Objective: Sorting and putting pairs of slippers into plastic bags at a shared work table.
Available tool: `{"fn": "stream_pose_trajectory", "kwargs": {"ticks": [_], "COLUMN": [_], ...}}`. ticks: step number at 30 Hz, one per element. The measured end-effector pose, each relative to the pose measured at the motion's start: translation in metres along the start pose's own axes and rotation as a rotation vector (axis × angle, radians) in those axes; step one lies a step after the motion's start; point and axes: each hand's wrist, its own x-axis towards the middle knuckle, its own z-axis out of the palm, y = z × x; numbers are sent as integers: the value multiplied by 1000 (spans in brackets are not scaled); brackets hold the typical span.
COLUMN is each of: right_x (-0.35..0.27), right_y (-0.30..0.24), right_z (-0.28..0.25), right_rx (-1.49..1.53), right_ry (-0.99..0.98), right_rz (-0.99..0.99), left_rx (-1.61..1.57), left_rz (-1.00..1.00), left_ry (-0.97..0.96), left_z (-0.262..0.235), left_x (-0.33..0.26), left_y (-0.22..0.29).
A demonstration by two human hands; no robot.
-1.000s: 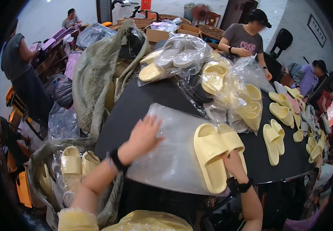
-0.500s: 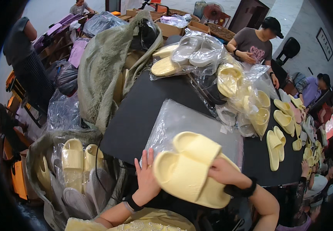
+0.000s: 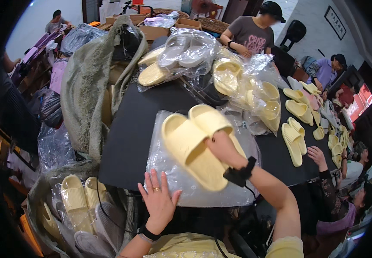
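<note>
A pair of pale yellow slippers is in my right hand, whose fingers reach in at the straps. They are held side by side, tilted, over a stack of clear plastic bags on the black table. Whether the soles touch the bags I cannot tell. At the near left corner of the stack, my left hand lies palm down with its fingers spread, holding nothing. The fingertips of my right hand are hidden by the slippers.
Bagged yellow and grey slippers are heaped along the far side. Loose yellow slippers lie to the right, near a co-worker's hand. An open sack with slippers stands at the lower left, a larger greenish sack behind it.
My right hand has carried the slippers forward, farther over the bags, and their toes have turned. My left hand's fingers have spread wider. The whole view has shifted.
</note>
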Motion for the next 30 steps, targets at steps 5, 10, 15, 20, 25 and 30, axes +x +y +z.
{"fn": "stream_pose_trajectory", "kwargs": {"ticks": [5,10,15,20,25,30], "right_x": [-106,-150,-166,-168,-175,-147], "right_y": [-1,66,184,230,282,155], "right_z": [-12,-50,-114,-192,-224,-177], "right_rx": [-61,-116,15,-335,-463,-254], "right_ry": [-351,-97,178,381,354,410], "right_rz": [-52,70,92,492,736,250], "left_rx": [62,72,102,141,128,150], "left_rz": [-14,-44,-18,-16,-16,-11], "left_ry": [-14,-59,-40,-14,-53,-39], "left_z": [7,-5,-3,-1,-3,-2], "left_x": [0,0,1,1,2,1], "left_y": [-6,1,3,3,5,5]}}
